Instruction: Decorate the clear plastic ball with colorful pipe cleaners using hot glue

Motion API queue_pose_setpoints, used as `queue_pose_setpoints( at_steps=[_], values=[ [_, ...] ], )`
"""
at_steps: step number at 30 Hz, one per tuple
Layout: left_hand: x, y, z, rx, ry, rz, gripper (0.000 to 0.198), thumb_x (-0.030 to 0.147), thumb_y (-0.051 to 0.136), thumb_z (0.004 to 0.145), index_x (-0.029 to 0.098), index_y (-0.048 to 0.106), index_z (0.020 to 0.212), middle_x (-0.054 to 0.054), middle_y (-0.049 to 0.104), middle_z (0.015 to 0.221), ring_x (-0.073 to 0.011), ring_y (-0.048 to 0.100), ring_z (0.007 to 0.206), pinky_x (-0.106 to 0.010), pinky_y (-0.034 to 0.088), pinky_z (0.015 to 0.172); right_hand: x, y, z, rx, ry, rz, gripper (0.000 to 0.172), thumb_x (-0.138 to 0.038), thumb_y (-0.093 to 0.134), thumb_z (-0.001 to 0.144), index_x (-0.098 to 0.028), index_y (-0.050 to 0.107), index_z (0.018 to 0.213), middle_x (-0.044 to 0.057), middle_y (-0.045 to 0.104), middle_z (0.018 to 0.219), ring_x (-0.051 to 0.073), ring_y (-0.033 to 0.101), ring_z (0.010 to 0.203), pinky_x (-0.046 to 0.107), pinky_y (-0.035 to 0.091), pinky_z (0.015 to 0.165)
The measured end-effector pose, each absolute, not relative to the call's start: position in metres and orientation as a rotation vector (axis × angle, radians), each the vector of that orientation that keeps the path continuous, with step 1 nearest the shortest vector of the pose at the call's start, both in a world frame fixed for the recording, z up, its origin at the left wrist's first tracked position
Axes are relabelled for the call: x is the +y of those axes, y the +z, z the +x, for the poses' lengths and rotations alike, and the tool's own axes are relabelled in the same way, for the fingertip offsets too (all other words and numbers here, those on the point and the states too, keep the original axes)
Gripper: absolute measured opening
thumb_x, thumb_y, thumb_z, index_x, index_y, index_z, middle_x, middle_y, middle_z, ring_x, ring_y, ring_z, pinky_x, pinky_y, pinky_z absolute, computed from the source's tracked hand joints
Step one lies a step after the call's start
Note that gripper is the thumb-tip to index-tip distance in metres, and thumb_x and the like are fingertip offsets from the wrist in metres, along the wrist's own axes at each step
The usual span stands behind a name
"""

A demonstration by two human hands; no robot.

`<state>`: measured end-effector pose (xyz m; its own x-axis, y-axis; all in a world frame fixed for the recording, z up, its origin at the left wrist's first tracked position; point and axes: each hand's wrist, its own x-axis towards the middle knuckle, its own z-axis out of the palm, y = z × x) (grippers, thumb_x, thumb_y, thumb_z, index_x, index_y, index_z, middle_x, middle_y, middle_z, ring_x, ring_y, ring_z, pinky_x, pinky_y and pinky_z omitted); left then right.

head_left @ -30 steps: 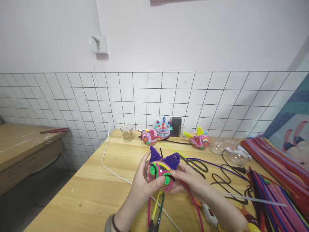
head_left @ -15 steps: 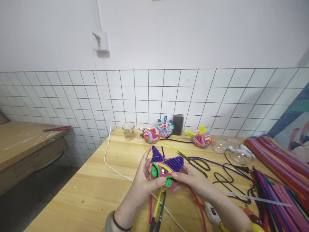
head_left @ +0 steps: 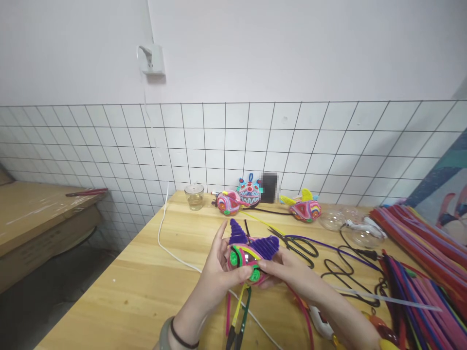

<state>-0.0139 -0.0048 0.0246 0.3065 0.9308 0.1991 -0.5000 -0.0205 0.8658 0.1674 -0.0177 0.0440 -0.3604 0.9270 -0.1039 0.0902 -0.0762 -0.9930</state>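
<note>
Holding a bright ball (head_left: 245,255) wrapped in fuzzy wire between both hands, we have it just above the table (head_left: 146,291), toward its near edge. Our left hand (head_left: 218,272) cups the ball's left side, thumb pressed across the lower front and fingers standing up beside one purple ear (head_left: 237,232); that grip is closed on the ball. Our right hand (head_left: 288,271) closes on it from the right, thumb by a green coil (head_left: 255,275), fingers underneath. The ball sits squarely between the two grips, ears pointing up and away, face toward us, so neither hand is nearer. Small snips (head_left: 239,323) lie on the table just below the hands, and black scissors (head_left: 299,247) just beyond the right one
</note>
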Motion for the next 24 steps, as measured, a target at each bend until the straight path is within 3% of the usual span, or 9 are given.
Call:
queue_pose_setpoints(
  at_steps=[9, 14, 19, 24],
  values=[
    [-0.007, 0.025, -0.012, 0.481, 1.197, 1.049, 0.116, 0.026, 0.084, 0.059, 0.029, 0.011, 0.149, -0.014, 0.052, 0.132, -0.0311, 0.050, 0.122, -0.041, 0.041, 0.098, -0.022, 0.053, 0.164, -1.414, 1.577, -1.223, 0.055, -0.050, 0.069, 0.076, -0.018, 0.057, 0.119, 0.006, 0.072, 0.101, 0.024, 0.068, 0.090, 0.034, 0.054, 0.073],
    [-0.001, 0.021, -0.015, 0.466, 1.173, 1.001, 0.123, 0.031, 0.087, 0.054, 0.029, 0.009, 0.149, -0.014, 0.053, 0.129, -0.0318, 0.051, 0.121, -0.042, 0.041, 0.096, -0.022, 0.054, 0.167, -1.319, 1.631, -1.135, 0.048, -0.043, 0.070, 0.076, -0.018, 0.060, 0.115, 0.008, 0.073, 0.101, 0.023, 0.070, 0.084, 0.031, 0.055, 0.067],
    [0.003, 0.025, -0.023, 0.489, 1.156, 0.878, 0.087, 0.047, 0.072, 0.072, 0.030, 0.028, 0.144, -0.013, 0.058, 0.124, -0.0292, 0.059, 0.109, -0.041, 0.047, 0.086, -0.015, 0.047, 0.179, -1.112, 1.839, -0.962, 0.039, -0.042, 0.065, 0.078, -0.013, 0.065, 0.105, 0.014, 0.075, 0.090, 0.025, 0.073, 0.074, 0.034, 0.056, 0.066],
    [0.006, 0.031, -0.025, 0.554, 1.193, 0.796, 0.063, 0.042, 0.067, 0.078, 0.022, 0.043, 0.133, -0.014, 0.067, 0.110, -0.0246, 0.064, 0.097, -0.039, 0.050, 0.080, -0.010, 0.041, 0.186, -0.983, 2.045, -0.714, 0.036, -0.045, 0.061, 0.079, -0.012, 0.070, 0.089, 0.013, 0.075, 0.081, 0.024, 0.072, 0.073, 0.035, 0.056, 0.069]
  ],
)
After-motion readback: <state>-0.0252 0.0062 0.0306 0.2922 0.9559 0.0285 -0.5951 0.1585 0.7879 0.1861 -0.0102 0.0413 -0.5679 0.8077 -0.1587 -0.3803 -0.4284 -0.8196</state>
